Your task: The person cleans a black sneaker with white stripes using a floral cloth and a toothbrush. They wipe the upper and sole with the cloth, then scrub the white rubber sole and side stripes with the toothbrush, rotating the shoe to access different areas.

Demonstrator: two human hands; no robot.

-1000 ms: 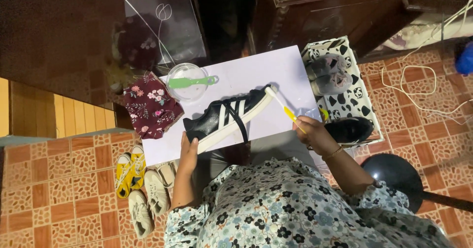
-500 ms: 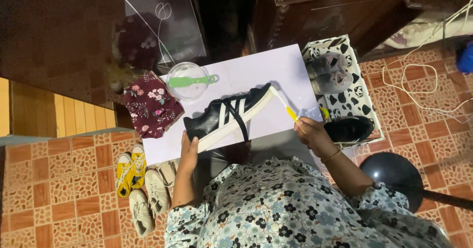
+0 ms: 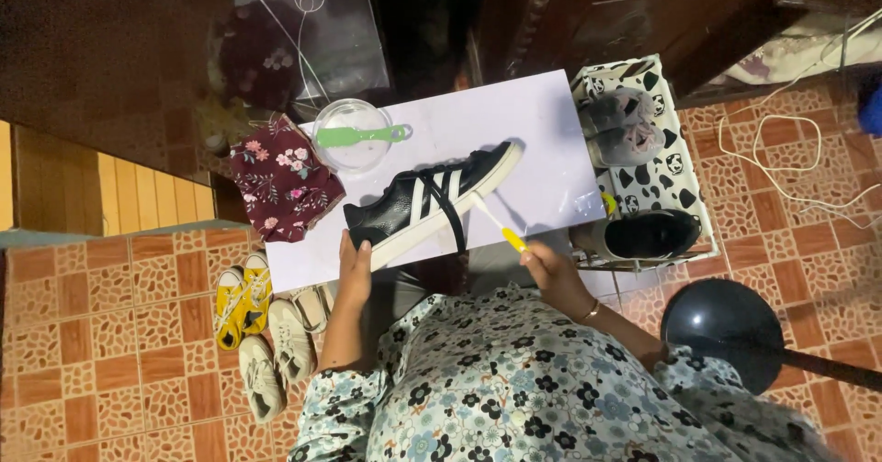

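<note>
**Brushing the sneaker's sole edge**

Nearest, the left hand (image 3: 354,269) is clamping the black sneaker (image 3: 427,203) by its heel at the white board's (image 3: 542,131) near edge, while the right hand (image 3: 551,269) is pinching a yellow-handled toothbrush (image 3: 496,228); short strokes along the sole would suit. Farther off, a green brush (image 3: 361,136) is lying across a clear bowl (image 3: 354,154) at the far left corner. No labels are showing.

The left hand (image 3: 354,264) hides the sneaker's (image 3: 432,200) heel end.
</note>
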